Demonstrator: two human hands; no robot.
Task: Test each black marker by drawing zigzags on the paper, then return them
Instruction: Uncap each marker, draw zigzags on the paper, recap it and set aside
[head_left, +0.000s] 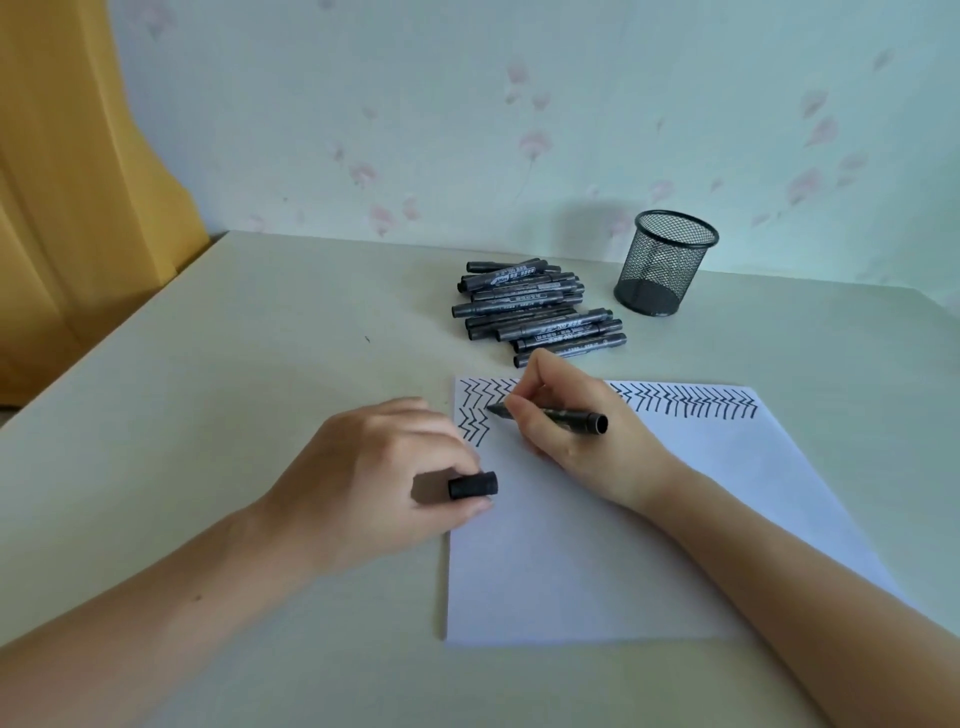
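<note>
We gripped the uncapped marker (550, 415) in the right hand (571, 421), with thumb and fingers curled round the barrel near the writing end. The tip projected just past the fingertips (511, 408) toward the left and met the paper (597, 545) beside the zigzags (475, 415) at its upper left corner. The rear end of the barrel extended behind the fingers, over the back of the hand. A longer row of zigzags (691, 402) ran along the top edge of the sheet, beyond the knuckles and off to the right.

We pinched the cap (472, 485) in the left hand (384, 467), between thumb and curled fingers. The cap lay level, and its open end projected past the fingertips over the left edge of the sheet. The heel of this hand rested on the table (234, 389).

The remaining markers (540, 312) lay in a loose pile just beyond the right fingertips, off the sheet. The mesh holder (667, 262) stood upright farther out, to the right of the pile and near the wall (519, 104).
</note>
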